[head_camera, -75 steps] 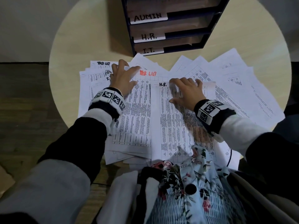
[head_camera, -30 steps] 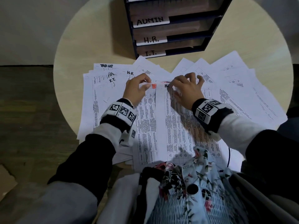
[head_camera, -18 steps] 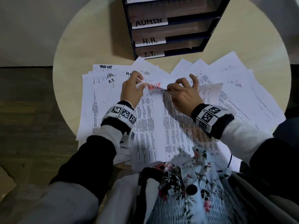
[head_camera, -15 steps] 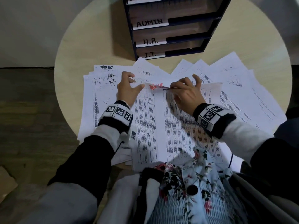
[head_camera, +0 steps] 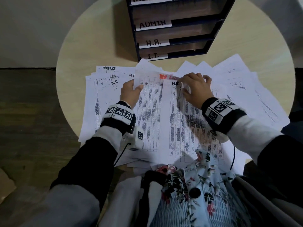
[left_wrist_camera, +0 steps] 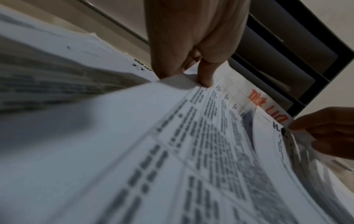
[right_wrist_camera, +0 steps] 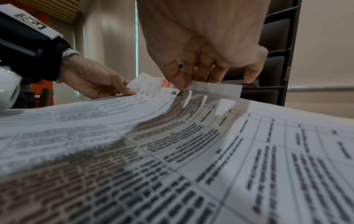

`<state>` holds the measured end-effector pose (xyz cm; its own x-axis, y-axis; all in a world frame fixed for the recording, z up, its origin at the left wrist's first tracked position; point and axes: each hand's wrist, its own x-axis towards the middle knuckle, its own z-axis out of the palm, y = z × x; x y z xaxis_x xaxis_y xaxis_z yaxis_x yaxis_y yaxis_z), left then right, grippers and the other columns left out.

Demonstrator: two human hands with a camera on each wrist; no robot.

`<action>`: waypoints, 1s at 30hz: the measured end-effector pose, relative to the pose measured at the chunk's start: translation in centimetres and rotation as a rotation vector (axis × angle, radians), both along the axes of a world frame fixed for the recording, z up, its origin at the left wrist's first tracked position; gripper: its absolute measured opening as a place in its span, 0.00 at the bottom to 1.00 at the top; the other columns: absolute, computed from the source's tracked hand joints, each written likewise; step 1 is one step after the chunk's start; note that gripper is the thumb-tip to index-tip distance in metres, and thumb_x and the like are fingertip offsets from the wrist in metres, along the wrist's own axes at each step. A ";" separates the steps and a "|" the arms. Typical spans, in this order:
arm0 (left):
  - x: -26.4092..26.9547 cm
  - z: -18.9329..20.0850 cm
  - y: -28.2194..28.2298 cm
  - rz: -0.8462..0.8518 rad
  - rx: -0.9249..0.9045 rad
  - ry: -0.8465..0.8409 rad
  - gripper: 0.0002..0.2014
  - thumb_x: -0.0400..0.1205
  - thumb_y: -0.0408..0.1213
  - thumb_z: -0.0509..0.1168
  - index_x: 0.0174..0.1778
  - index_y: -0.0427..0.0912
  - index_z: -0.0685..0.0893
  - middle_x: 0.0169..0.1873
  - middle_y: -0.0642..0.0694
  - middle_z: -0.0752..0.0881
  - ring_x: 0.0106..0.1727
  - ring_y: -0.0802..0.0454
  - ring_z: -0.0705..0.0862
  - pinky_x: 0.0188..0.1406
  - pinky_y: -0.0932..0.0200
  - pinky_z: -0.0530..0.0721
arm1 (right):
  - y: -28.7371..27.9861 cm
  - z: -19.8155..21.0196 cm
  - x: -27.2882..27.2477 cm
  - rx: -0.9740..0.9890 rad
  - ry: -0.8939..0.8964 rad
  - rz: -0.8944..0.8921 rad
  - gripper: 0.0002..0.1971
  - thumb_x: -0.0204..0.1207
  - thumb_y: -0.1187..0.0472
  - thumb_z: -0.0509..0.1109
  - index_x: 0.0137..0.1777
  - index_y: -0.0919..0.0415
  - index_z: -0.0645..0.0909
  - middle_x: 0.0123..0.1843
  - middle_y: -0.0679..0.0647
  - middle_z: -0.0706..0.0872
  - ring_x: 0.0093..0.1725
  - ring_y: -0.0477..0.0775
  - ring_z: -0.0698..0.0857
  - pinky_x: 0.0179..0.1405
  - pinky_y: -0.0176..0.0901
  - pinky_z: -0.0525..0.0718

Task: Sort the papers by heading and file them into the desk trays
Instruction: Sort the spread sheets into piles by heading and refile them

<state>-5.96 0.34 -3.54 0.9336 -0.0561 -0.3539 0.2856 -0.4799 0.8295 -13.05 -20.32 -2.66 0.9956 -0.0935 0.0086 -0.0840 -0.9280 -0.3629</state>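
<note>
Printed sheets lie fanned over the round table (head_camera: 98, 38). My left hand (head_camera: 136, 86) pinches the left edge of the sheet with the red "TASK LIST" heading (head_camera: 168, 77), thumb on top; the left wrist view shows that edge lifted (left_wrist_camera: 191, 78). My right hand (head_camera: 183, 84) pinches the top edge of the sheet headed "H.R." (head_camera: 175, 83), which overlaps the red-headed sheet on its right. In the right wrist view its fingertips (right_wrist_camera: 182, 84) hold that raised edge just above the heading (right_wrist_camera: 177, 92). The dark tray stack (head_camera: 213, 38) stands behind, labelled TASK LIST, ADMIN, H.R., I.T.
More sheets headed "TASK LIST" (head_camera: 109, 68), "H.R." and "I.T." (head_camera: 114, 82) lie at the left, and others fan out to the right (head_camera: 246, 89). The papers overhang the table's near edge by my lap. Bare tabletop lies left and right of the trays.
My left hand let go of the red-headed sheet's top, moved to its left edge and pinched it there. The red heading now shows more fully. My right hand stays on the H.R. sheet's top.
</note>
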 end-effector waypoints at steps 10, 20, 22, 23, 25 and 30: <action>2.7 1.9 0.2 0.137 -0.103 -0.097 0.14 0.84 0.34 0.61 0.63 0.35 0.82 0.59 0.42 0.85 0.57 0.50 0.83 0.65 0.55 0.78 | -1.3 0.1 0.0 0.137 0.089 -0.238 0.12 0.78 0.59 0.62 0.60 0.55 0.78 0.58 0.55 0.83 0.57 0.58 0.82 0.66 0.54 0.64; 4.5 8.1 -0.4 0.157 -0.361 -0.323 0.09 0.80 0.31 0.63 0.52 0.32 0.86 0.42 0.42 0.89 0.45 0.47 0.88 0.51 0.47 0.88 | -1.4 2.5 3.7 0.687 -0.031 -0.372 0.11 0.76 0.69 0.65 0.57 0.69 0.82 0.55 0.63 0.87 0.53 0.59 0.85 0.57 0.52 0.82; 4.8 10.1 -0.7 0.139 -0.412 -0.400 0.07 0.81 0.30 0.63 0.50 0.36 0.86 0.40 0.45 0.88 0.44 0.48 0.88 0.50 0.47 0.88 | -1.4 3.6 4.6 0.845 -0.148 -0.382 0.12 0.76 0.73 0.64 0.58 0.71 0.81 0.51 0.59 0.85 0.49 0.54 0.82 0.55 0.48 0.81; 4.9 11.0 -0.8 0.136 -0.419 -0.439 0.07 0.81 0.30 0.63 0.49 0.36 0.86 0.40 0.47 0.88 0.43 0.51 0.88 0.49 0.50 0.88 | -1.2 4.4 4.9 0.944 -0.194 -0.373 0.13 0.76 0.74 0.64 0.60 0.69 0.80 0.50 0.56 0.84 0.48 0.52 0.81 0.53 0.44 0.81; 5.1 12.6 -1.2 0.143 -0.453 -0.510 0.07 0.81 0.30 0.63 0.50 0.34 0.85 0.38 0.50 0.88 0.42 0.55 0.87 0.47 0.56 0.88 | -1.3 5.5 5.6 1.104 -0.253 -0.349 0.10 0.76 0.73 0.66 0.54 0.63 0.80 0.46 0.52 0.84 0.46 0.50 0.81 0.51 0.43 0.81; 5.7 15.5 -1.7 0.122 -0.653 -0.620 0.04 0.76 0.34 0.66 0.43 0.39 0.84 0.38 0.49 0.89 0.48 0.45 0.87 0.57 0.40 0.85 | -2.2 7.3 6.1 1.152 -0.372 -0.305 0.09 0.73 0.68 0.69 0.44 0.51 0.82 0.34 0.37 0.88 0.38 0.39 0.84 0.42 0.35 0.82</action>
